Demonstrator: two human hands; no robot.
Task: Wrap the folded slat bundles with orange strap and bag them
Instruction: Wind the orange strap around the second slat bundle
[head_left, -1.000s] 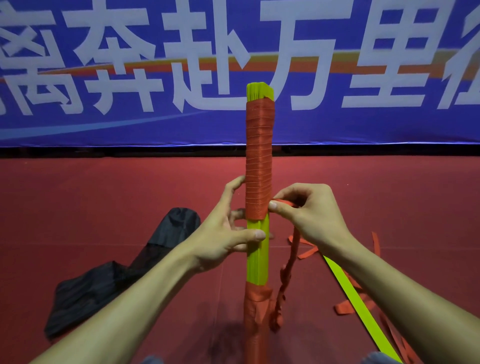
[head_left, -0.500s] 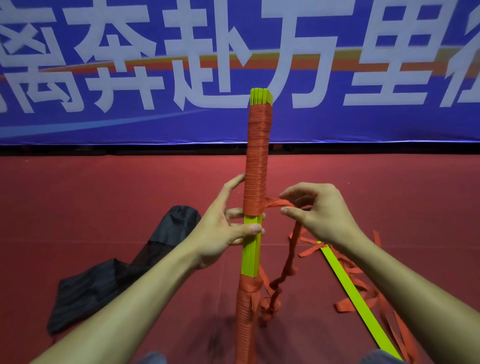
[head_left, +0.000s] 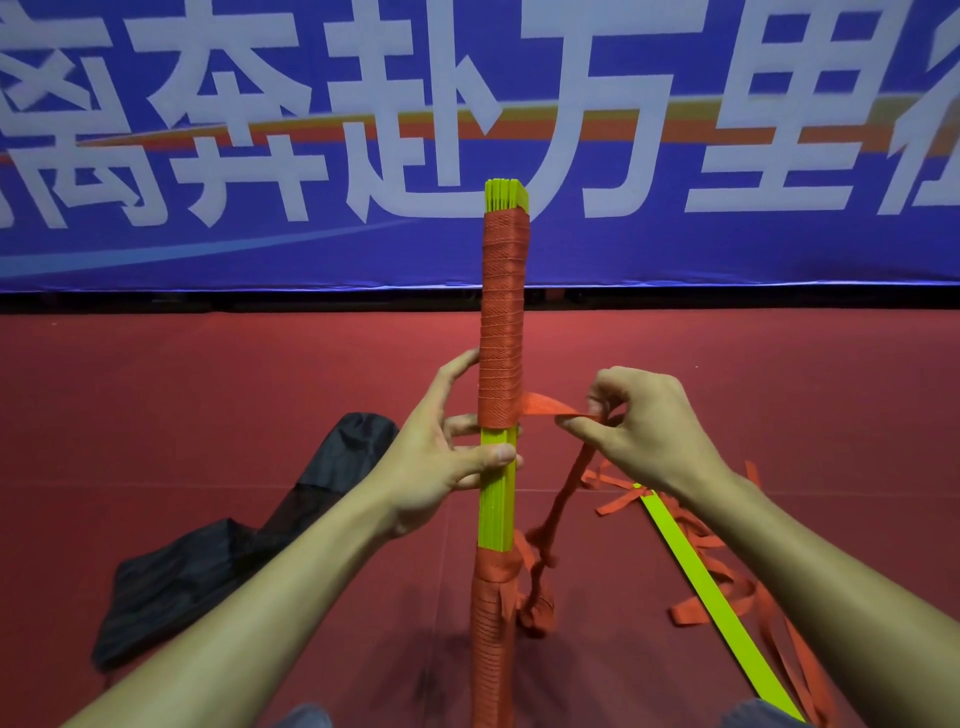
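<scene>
A bundle of yellow-green slats (head_left: 497, 499) stands upright in the middle of the view. Orange strap (head_left: 501, 322) is wound tightly round its upper part and again round its base. My left hand (head_left: 441, 447) grips the bare yellow stretch, thumb across the front and fingers behind. My right hand (head_left: 644, 426) pinches the free strap just right of the bundle, pulled out sideways and taut. The rest of that strap hangs twisted down to the floor. A black bag (head_left: 218, 551) lies crumpled on the floor at the left.
A single loose yellow-green slat (head_left: 701, 577) lies on the red floor at the right, among tangled loose orange strap (head_left: 737, 587). A blue banner (head_left: 208, 156) with large white characters stands along the back.
My right hand has drawn the strap out to the right of the bundle, from touching it to a taut sideways pull. The bundle has turned a little in my left hand.
</scene>
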